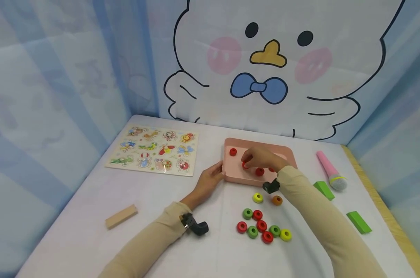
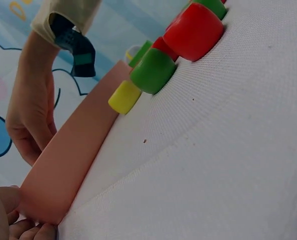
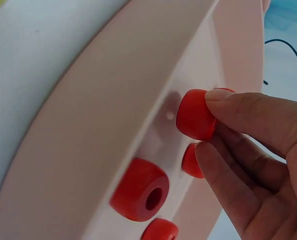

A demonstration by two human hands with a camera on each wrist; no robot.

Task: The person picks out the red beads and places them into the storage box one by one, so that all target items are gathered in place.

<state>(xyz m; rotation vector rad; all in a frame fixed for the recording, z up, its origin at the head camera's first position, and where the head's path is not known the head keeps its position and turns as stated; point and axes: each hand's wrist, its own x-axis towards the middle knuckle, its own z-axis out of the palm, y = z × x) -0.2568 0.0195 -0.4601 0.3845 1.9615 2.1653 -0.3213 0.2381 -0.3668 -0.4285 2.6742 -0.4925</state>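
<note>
Left hand point(image 1: 208, 182) grips the pink tray point(image 2: 73, 162) by its corner, probably steadying it, while the right hand point(image 1: 262, 157) pinches 1 red bead point(image 3: 194, 115) within.

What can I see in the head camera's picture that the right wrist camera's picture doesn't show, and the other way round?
Only the head view shows the pale, flat puzzle board printed with creatures, the pink toy microphone, the tan rectangular block and two green rectangular blocks.

Only the right wrist view shows the palm side of the right hand.

Both show that hand pinching a glossy, round red bead inside a shallow pink plastic tray holding other red beads.
</note>
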